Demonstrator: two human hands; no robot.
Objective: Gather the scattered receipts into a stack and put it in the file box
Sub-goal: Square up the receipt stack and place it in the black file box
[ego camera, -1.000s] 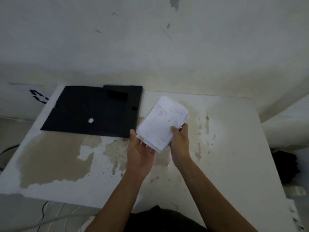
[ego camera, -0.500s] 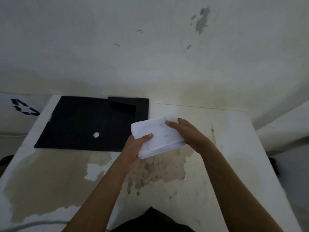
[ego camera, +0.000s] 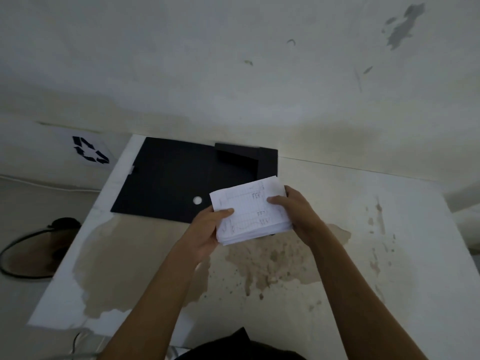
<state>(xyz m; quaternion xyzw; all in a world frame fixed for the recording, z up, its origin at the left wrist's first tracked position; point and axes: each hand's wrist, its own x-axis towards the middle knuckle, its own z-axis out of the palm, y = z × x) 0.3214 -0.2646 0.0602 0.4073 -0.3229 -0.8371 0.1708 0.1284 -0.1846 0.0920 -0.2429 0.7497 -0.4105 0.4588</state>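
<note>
Receipts stack (ego camera: 250,211) hides file box (ego camera: 181,180) near corner; writing illegible.

A white table (ego camera: 415,229) stands against a pale, chipped wall (ego camera: 233,61), with large brownish stains (ego camera: 111,255) spreading from its left edge. Beyond that edge are a recycling-symbol sign (ego camera: 89,153) near the far corner, a white cable (ego camera: 52,185) and a dark-rimmed round object (ego camera: 39,248).

A black recycling symbol (ego camera: 89,153) of three arrows is recorded on a white surface (ego camera: 58,142) at far left. Faint handwritten entries are noted on the top sheet of the receipt stack (ego camera: 250,211); none can be read.
</note>
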